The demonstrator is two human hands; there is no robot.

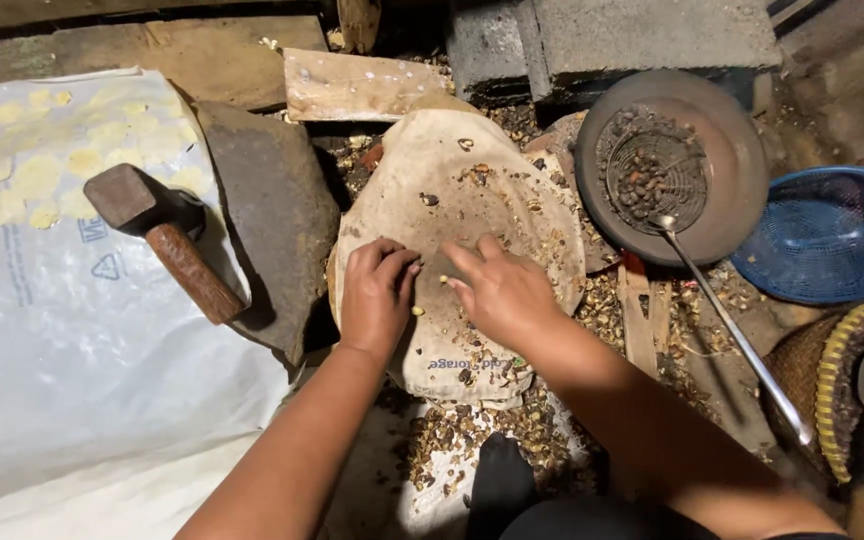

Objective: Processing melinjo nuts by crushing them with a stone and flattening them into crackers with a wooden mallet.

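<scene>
My left hand [377,293] and my right hand [499,290] rest close together on a dirty cloth sack [452,180] draped over a mound, fingers curled down among broken nut shells and small pale kernels [418,311]. The left fingertips pinch at bits on the cloth; the right index finger points toward them. Whether either hand holds a kernel is hidden by the fingers. A hammer [167,235] with a wooden handle lies to the left beside a flat dark stone [277,215].
A white plastic sheet [62,330] carries pale kernels at upper left. A round pan [712,165] at right holds a wire skimmer [657,180] full of nuts. A blue basket [832,235], a woven basket [842,380], concrete blocks and scattered shells surround the area.
</scene>
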